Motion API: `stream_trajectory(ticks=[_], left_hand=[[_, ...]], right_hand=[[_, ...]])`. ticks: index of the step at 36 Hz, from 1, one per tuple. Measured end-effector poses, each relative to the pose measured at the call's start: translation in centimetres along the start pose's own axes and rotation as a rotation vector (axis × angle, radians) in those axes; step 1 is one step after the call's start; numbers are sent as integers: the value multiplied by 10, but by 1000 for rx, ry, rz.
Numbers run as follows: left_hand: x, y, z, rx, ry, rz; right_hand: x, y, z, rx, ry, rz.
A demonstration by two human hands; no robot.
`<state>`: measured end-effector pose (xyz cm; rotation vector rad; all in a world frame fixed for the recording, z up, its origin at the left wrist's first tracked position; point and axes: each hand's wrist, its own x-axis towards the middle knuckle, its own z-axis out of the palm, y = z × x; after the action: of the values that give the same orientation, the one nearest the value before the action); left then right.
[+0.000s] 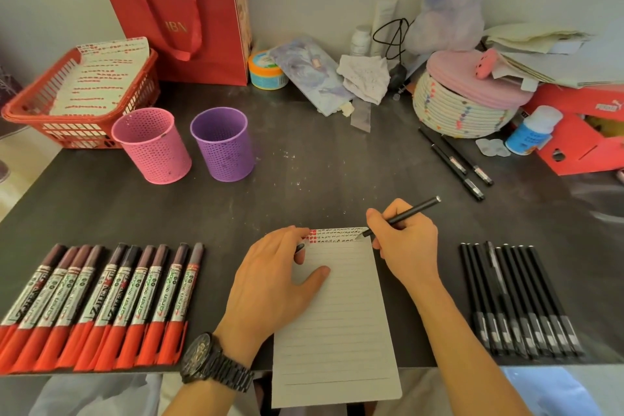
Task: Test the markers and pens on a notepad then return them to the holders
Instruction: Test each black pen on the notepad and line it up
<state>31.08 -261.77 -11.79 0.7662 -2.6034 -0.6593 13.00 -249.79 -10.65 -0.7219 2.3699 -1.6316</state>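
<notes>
Notepad (334,314) of lined paper lies at the near edge of the dark table (304,162), its lower end hanging past the edge, with rows of small red and black marks (337,235) across its top lines. The right hand (405,246) grips a black pen (405,214) between thumb and curled fingers, the tip touching the pad's top right corner. The left hand (277,277) rests on the pad's upper left part, thumb flat on the paper, and its forefinger curls over a small dark cap (299,248) — too little shows to be sure of what it is. A black wristwatch (209,361) sits on that wrist. Left of the pad lies a row of red markers (94,304) side by side, capped ends towards the person; right of it lies a row of black pens (520,300). Farther back on the left stand two perforated holders, upright and just beside each other — the pink holder (152,145) and the purple holder (223,143). Three more loose pens (456,159) lie at the back right, and a red basket (81,101) sits behind the pink holder.
</notes>
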Motion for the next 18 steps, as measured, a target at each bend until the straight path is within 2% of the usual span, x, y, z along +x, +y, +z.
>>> stream_trajectory(ticks=[18], left_hand=[[1, 0, 0, 1, -18, -7]], right_hand=[[-1, -1, 1, -77, -9, 7]])
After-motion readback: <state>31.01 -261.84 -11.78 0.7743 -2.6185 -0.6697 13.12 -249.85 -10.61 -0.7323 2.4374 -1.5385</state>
